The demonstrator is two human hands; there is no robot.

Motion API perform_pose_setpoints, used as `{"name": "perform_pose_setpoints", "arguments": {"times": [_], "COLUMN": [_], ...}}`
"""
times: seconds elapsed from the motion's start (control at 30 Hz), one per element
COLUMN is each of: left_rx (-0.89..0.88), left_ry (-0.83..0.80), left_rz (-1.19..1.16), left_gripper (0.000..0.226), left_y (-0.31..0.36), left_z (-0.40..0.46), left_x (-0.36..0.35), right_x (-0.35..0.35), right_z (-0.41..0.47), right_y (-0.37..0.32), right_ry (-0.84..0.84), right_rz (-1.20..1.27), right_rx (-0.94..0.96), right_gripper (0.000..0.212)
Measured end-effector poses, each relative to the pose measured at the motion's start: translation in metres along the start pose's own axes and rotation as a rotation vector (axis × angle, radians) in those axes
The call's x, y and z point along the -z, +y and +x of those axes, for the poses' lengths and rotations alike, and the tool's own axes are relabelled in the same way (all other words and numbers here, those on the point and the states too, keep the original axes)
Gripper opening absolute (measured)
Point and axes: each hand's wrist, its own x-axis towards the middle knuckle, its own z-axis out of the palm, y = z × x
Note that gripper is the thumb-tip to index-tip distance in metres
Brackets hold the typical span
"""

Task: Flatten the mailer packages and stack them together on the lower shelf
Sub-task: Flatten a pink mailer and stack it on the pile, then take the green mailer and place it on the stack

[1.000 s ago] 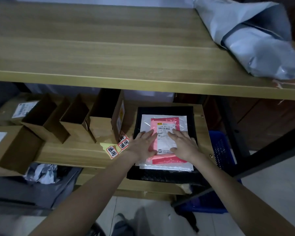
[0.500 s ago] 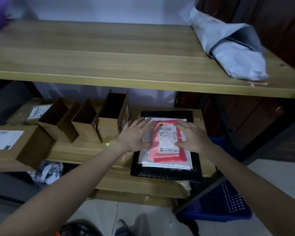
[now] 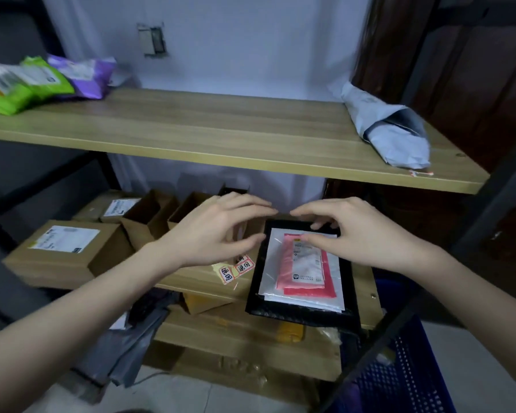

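Observation:
A flat stack lies on the lower shelf (image 3: 200, 286): a red mailer (image 3: 307, 269) on a white mailer (image 3: 304, 299) on a black mailer (image 3: 301, 315). My left hand (image 3: 218, 231) and my right hand (image 3: 349, 231) hover above the stack's far end, fingers apart, holding nothing. A puffy grey mailer (image 3: 390, 129) lies at the right end of the upper shelf (image 3: 221, 135). Green mailers (image 3: 18, 81) and a purple mailer (image 3: 84, 76) lie at its left end.
Open and sealed cardboard boxes (image 3: 69, 251) fill the lower shelf's left half, with yellow-red stickers (image 3: 236, 268) beside the stack. A blue plastic crate (image 3: 405, 374) stands on the floor at right. Grey bags (image 3: 131, 347) hang below the shelf. Black frame posts flank the shelves.
Both hands have lifted off the red mailer and risen above the stack's far end. The view has tilted up, bringing the wall and the green and purple mailers into sight.

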Motion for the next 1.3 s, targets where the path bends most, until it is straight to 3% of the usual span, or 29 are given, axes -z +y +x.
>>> {"name": "perform_pose_setpoints", "arguments": {"times": [0.2, 0.37, 0.93, 1.1, 1.3], "left_rx": [0.026, 0.169, 0.622, 0.895, 1.052], "left_ry": [0.173, 0.269, 0.541, 0.523, 0.345], "left_rz": [-0.021, 0.069, 0.234, 0.138, 0.279], "left_gripper": [0.031, 0.029, 0.051, 0.064, 0.08], "left_y": [-0.007, -0.044, -0.258, -0.331, -0.369], "left_z": [-0.012, -0.026, -0.085, -0.091, -0.087], "left_x": [0.083, 0.134, 0.209, 0.211, 0.204], "right_x": [0.04, 0.057, 0.048, 0.04, 0.026], "right_z": [0.025, 0.074, 0.274, 0.315, 0.338], "right_y": [-0.055, -0.084, -0.15, -0.157, -0.158], "right_ry": [0.27, 0.388, 0.271, 0.234, 0.156], "right_rz": [0.109, 0.134, -0.107, -0.13, -0.213], "right_rx": [0.203, 0.308, 0.436, 0.425, 0.452], "right_gripper": [0.015, 0.012, 0.017, 0.017, 0.018]}}
